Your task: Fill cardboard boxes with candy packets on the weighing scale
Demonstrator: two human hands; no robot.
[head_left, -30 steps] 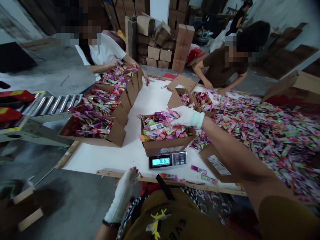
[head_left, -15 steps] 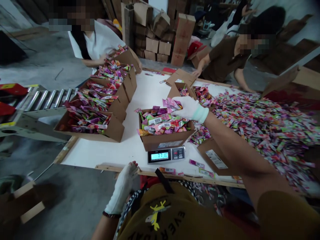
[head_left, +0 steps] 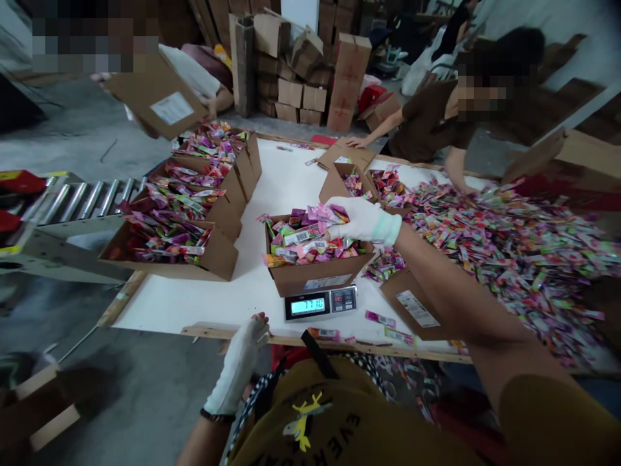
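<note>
My right hand point(head_left: 359, 219), in a white glove, is closed on several pink snack packets point(head_left: 330, 213) just over an open carton point(head_left: 320, 275). Colourful packets with barcodes fill that carton. It stands on a digital scale point(head_left: 310, 305) whose lit display reads about 771.0. Down by the table's front edge, my left hand point(head_left: 242, 359) wears a glove with bare fingertips. Its fingers are stretched out and hold nothing. A few loose packets point(head_left: 380, 318) lie to the right of the scale.
A row of filled cartons point(head_left: 218, 249) lines the table's left side, beside a roller conveyor point(head_left: 92, 199). A big heap of packets point(head_left: 504, 239) covers the right. A labelled carton point(head_left: 420, 307) is near my right forearm. Two co-workers stand across the table, one holding a carton point(head_left: 155, 97).
My right hand has lowered slightly toward the carton with the packets. The co-worker at the far left has lifted a carton away from the row. My left hand stays put.
</note>
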